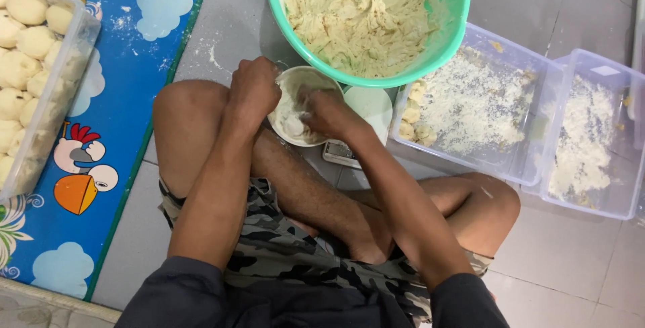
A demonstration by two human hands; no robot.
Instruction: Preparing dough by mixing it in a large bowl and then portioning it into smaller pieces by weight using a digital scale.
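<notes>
Fingers (304, 114) of right hand (329, 114) curled down into small white bowl (306, 103), pressed on soft dough lump (293, 124); grip hidden, cannot tell how tight. Left hand (255, 89) closed over bowl's rim. Looked light, squishy and sticky, likely best scooped from underneath. Sat on floor right under big green bowl (450, 26) of dough, beside clear tubs (531, 160) of crumbs.
</notes>
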